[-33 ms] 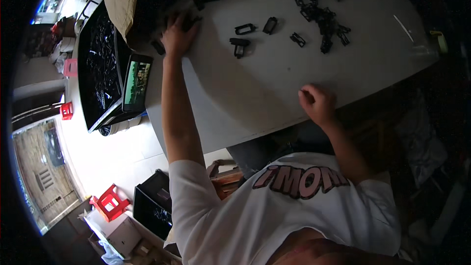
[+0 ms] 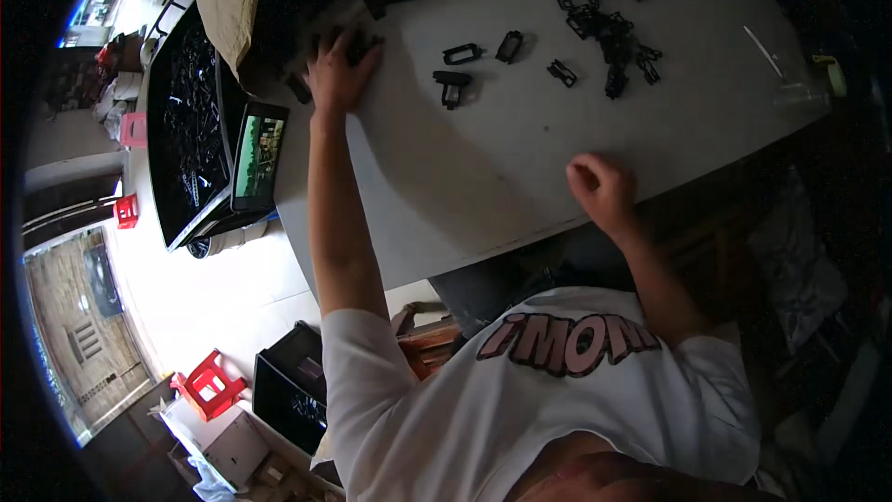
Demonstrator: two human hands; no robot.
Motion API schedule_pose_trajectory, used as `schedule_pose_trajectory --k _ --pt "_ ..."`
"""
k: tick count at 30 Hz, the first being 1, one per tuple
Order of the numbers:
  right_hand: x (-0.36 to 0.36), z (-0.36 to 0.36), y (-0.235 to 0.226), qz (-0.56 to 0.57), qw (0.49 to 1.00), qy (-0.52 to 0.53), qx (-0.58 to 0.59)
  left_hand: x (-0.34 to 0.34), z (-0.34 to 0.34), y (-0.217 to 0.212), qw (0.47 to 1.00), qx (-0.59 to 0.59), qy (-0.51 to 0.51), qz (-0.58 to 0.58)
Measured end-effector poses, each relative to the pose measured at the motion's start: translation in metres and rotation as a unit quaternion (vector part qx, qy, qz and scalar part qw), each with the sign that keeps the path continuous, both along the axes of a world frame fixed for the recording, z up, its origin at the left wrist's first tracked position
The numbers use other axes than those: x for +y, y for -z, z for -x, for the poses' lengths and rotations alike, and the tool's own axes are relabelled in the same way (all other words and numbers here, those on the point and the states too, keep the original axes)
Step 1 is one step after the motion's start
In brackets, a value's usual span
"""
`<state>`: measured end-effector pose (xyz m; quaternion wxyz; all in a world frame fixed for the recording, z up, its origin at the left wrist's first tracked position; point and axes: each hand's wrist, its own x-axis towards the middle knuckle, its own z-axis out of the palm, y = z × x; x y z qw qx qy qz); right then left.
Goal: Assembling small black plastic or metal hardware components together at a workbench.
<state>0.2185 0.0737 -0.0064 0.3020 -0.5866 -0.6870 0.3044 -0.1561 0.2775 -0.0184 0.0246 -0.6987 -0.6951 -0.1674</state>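
My left hand (image 2: 336, 76) reaches to the far left of the grey table (image 2: 520, 163), by the mouth of a beige sack (image 2: 226, 2). Its thumb stands apart from the fingers, whose tips blend into dark pieces there. A small black part (image 2: 298, 88) lies beside that hand. My right hand (image 2: 604, 193) is curled closed at the near table edge; whatever it may hold is hidden. Between the hands and farther off lie several loose black plastic frames (image 2: 462, 54), one under a black bar-shaped piece (image 2: 452, 78). A heap of similar black parts (image 2: 609, 37) spreads at the far right.
A phone (image 2: 258, 156) with a lit screen leans against a black bin (image 2: 197, 121) of dark parts, left of the table. A clear container (image 2: 801, 93) stands at the right edge near a white stick (image 2: 764, 51). Red stools (image 2: 210, 385) and another black bin (image 2: 293, 400) are on the floor.
My left hand has shifted slightly to the right, and its thumb has spread farther from the fingers. My right hand stays in place.
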Motion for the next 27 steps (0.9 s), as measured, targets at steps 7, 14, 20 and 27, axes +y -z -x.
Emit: schedule_pose_trajectory --k 7,14,20,27 --pt "0.098 0.032 -0.009 -0.273 0.952 0.063 -0.12 -0.121 -0.039 -0.026 0.998 0.016 0.052 0.015" --pt "0.062 0.037 0.004 -0.16 0.978 -0.069 -0.111 -0.207 -0.09 -0.032 0.992 -0.043 0.106 0.046" --pt "0.062 0.049 -0.018 -0.065 0.94 -0.079 -0.327 -0.21 -0.097 -0.053 0.995 0.02 0.087 0.037" --pt "0.156 0.064 -0.008 -0.185 0.956 -0.048 -0.224 -0.25 -0.098 -0.041 0.987 -0.13 0.062 -0.07"
